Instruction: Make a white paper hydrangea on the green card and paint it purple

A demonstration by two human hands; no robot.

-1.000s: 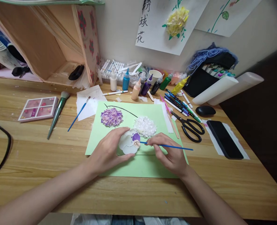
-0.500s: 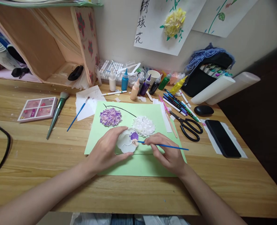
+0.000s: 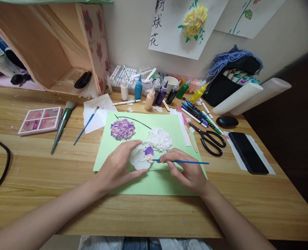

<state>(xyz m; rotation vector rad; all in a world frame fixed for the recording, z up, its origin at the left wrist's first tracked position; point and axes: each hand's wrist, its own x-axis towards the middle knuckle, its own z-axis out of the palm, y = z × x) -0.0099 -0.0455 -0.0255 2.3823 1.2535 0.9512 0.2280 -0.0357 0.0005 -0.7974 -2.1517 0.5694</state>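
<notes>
My left hand [image 3: 116,163] grips a white flower-shaped paint palette [image 3: 138,161] by its edge, thumb at the near side and fingers at the far side. Purple and pale peach paint lie in the palette's right-hand wells. Between the fingertips of my right hand [image 3: 186,170] is a thin blue paintbrush [image 3: 192,162], its tip in the peach paint. Beneath both hands lies green paper [image 3: 154,185]. It bears a purple-and-pink textured flower [image 3: 122,129], a white textured flower [image 3: 159,140] and a dark curved stem line.
Scissors [image 3: 211,140] and a phone [image 3: 248,152] lie to the right. Several paint bottles [image 3: 150,99] stand behind the paper. At left are a second paintbrush [image 3: 86,125], a large green-handled brush [image 3: 63,128] and a pink sectioned case [image 3: 41,121].
The brush in my right hand has tilted slightly, its back end a little higher; its tip stays at the peach paint. My left hand and the palette have hardly moved.
</notes>
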